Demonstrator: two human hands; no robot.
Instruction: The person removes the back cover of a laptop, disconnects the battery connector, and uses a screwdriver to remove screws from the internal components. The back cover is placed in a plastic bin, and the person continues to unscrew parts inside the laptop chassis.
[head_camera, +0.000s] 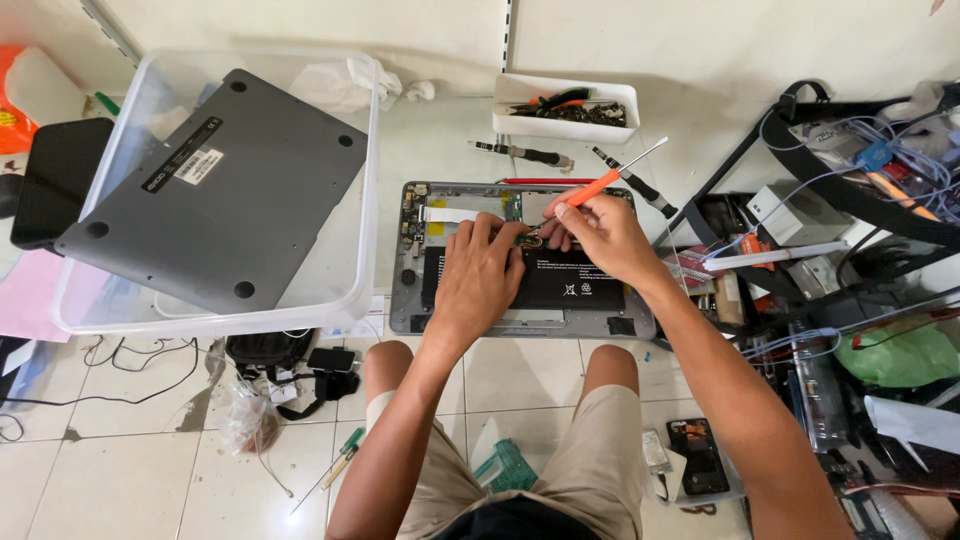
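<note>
Under the hands, the opened laptop (520, 258) shows matt grey metal and a black battery; the screwdriver (592, 187) has a glossy orange plastic handle; the floor (120, 480) is smooth tile

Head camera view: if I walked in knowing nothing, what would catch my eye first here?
Probably the opened laptop on the floor at centre, its black battery exposed, with the left hand pressing on its insides and the right hand working an orange-handled screwdriver. Next, at upper left, the grey laptop bottom cover lying tilted across a clear plastic bin. To the right sits a jumble of cables and parts.
</note>
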